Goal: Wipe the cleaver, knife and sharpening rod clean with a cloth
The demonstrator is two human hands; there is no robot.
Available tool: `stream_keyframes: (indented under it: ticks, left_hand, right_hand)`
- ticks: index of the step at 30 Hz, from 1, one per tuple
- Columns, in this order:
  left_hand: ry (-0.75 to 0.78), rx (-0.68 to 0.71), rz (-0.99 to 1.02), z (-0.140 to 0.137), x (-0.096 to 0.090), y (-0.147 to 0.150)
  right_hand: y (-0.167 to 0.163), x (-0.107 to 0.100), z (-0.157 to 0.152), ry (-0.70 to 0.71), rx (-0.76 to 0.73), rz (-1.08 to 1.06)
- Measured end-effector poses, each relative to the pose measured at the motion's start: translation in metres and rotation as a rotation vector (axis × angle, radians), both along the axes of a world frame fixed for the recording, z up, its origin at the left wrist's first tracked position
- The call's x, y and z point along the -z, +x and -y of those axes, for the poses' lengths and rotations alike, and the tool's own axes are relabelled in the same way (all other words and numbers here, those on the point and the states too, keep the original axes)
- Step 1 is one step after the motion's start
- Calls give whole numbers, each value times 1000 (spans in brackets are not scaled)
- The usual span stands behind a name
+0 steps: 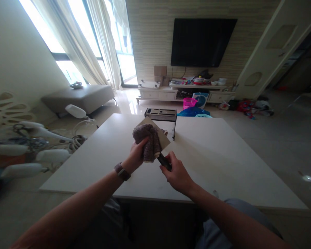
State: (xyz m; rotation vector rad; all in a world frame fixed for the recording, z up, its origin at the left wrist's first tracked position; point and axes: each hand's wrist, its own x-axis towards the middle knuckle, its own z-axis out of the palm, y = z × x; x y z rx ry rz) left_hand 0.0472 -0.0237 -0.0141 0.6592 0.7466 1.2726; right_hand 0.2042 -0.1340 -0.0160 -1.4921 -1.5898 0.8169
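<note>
My right hand (pixel 178 173) is closed round the dark handle of a cleaver (pixel 165 139), whose broad, pale blade points up and away to the left. A fuzzy grey-brown cloth (pixel 150 143) is bunched in my left hand (pixel 137 155), thumb on top, and lies against the near face of the blade. The cloth hides much of the blade, and a bit of similar fabric shows past its far edge. Just beyond the blade, a metal rack (pixel 161 114) with slots in its top stands on the white table (pixel 209 155).
A lamp with white shades (pixel 52 155) stands close to the table's left side. Past the far edge are a blue plastic bag (pixel 194 111) and a pink basket (pixel 189 103). Against the wall runs a low cabinet (pixel 158 94); a grey bench (pixel 80 98) is by the window.
</note>
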Motion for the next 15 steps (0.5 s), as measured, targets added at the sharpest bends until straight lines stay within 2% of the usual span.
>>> stream_keyframes:
  ticks: [7, 12, 15]
  left_hand:
    - [-16, 36, -42, 25, 17, 19]
    - [-39, 23, -47, 25, 20, 22]
    - [-27, -23, -64, 22, 18, 21]
  right_hand:
    - [6, -2, -7, 18, -42, 19]
    - [6, 4, -9, 42, -51, 179]
    - [3, 7, -8, 31, -61, 201]
